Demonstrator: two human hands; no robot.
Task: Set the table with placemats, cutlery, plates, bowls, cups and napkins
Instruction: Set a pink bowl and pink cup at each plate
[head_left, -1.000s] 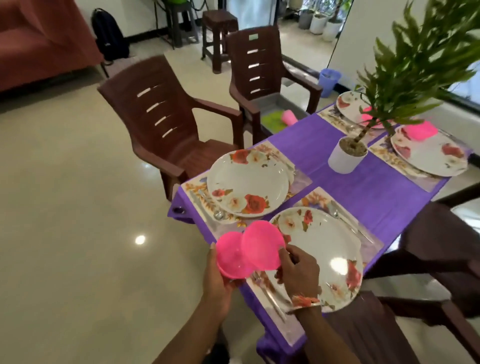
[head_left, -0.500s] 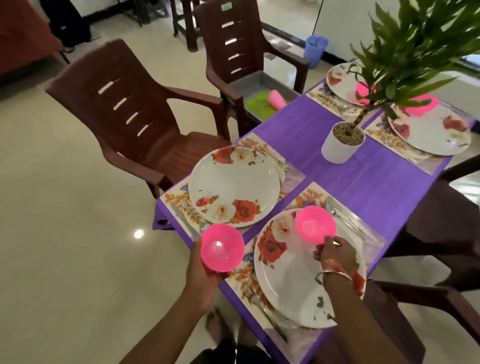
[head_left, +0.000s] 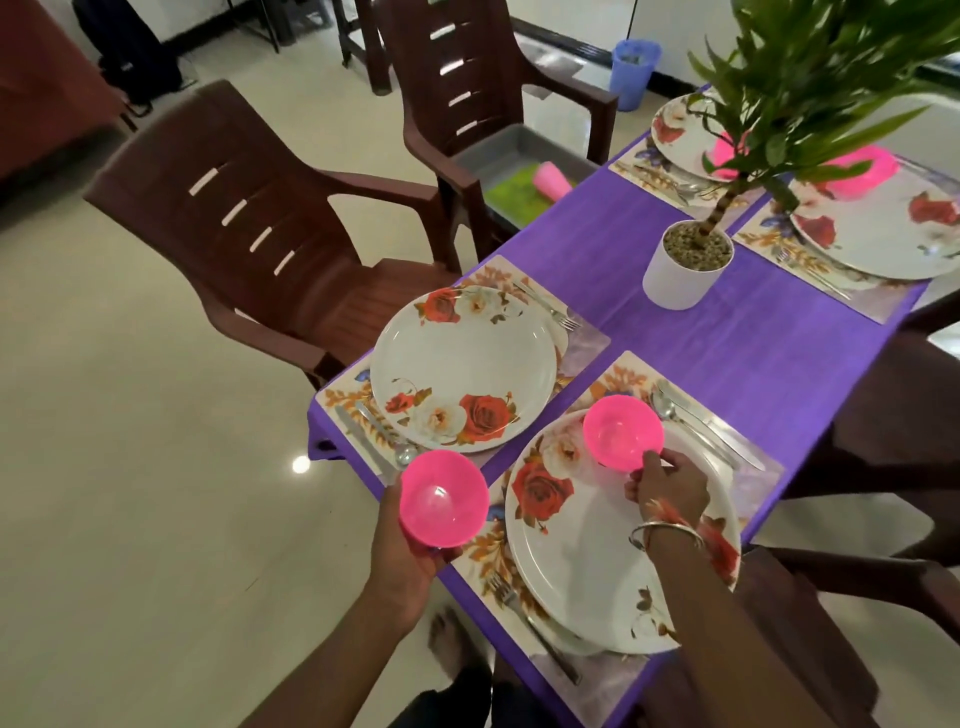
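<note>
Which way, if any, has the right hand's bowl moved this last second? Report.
Yes: the bowl in the right hand went rightward, from the near plate's left edge to its far rim.

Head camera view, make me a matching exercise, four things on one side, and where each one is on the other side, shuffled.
1 left bowl
2 right bowl
3 plant pot
4 pink cup

A in the grey tray on a chair
B over the nearest plate
C on the purple cloth
D held at that cloth's edge

Pairs: 1-D, 2-B, 3-C, 4-A.
</note>
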